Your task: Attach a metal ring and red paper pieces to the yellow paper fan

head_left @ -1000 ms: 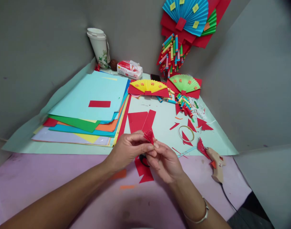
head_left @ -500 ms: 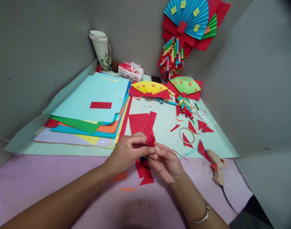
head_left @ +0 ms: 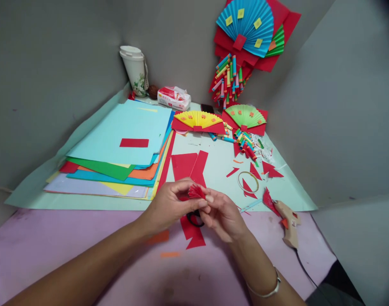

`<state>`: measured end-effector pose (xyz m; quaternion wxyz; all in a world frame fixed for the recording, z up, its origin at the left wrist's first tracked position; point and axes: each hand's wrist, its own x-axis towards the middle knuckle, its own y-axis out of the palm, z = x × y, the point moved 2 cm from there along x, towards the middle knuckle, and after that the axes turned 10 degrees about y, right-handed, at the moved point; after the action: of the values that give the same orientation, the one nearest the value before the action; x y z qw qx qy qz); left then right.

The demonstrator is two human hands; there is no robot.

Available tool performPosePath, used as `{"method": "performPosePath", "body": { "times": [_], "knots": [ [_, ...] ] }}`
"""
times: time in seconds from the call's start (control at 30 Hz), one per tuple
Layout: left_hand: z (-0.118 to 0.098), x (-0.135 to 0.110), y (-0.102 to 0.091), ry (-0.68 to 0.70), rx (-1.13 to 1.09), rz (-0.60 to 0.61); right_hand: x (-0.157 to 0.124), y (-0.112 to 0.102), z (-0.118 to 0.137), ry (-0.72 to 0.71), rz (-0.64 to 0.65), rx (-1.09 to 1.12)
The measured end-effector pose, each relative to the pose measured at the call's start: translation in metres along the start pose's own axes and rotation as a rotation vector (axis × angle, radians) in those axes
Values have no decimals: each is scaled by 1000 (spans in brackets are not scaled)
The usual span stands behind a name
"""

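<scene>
A small red paper tassel (head_left: pixel 196 191) with a fringed, fanned-out end is held between my two hands over the near edge of the pale sheet. My right hand (head_left: pixel 224 214) pinches its narrow end between thumb and fingers. On the other side, the thumb and fingers of my left hand (head_left: pixel 172 202) close around the fringe. Beneath the hands lie cut red paper (head_left: pixel 185 165) and black-handled scissors (head_left: pixel 196 219), whose blades are hidden. An orange paper strip (head_left: pixel 170 254) rests nearer to me.
Stacked coloured paper (head_left: pixel 118 127) lies at left. Yellow (head_left: pixel 199 119) and green (head_left: pixel 245 115) paper fans stand behind. A tape roll (head_left: pixel 248 182) and a glue gun (head_left: pixel 289 221) with its cord are at right. A cup (head_left: pixel 133 70) and tissue pack (head_left: pixel 173 98) stand at the back.
The tassel has turned: its fringe, which pointed up, now leans left towards my left hand. Both hands stay almost where they were. The view has shifted slightly.
</scene>
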<state>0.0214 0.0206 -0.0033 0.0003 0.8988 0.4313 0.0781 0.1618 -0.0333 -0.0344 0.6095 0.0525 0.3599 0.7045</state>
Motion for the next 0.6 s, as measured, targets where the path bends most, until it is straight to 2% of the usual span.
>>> {"method": "performPosePath", "body": {
  "times": [0.13,0.23,0.33,0.47,0.6],
  "knots": [
    [-1,2,-4,-32,-39,30,-9,-2,13,-110,-158,-420],
    [-1,4,-7,-43,26,44,-15,-2,20,-289,-310,-802],
    [4,5,-8,-83,83,65,-18,-1,23,-481,-360,-1107],
    [10,5,-9,-123,68,93,-20,-1,24,-640,-352,-1317],
    [8,5,-9,-172,8,131,-22,0,25,-687,-335,-1395]
  ]
}}
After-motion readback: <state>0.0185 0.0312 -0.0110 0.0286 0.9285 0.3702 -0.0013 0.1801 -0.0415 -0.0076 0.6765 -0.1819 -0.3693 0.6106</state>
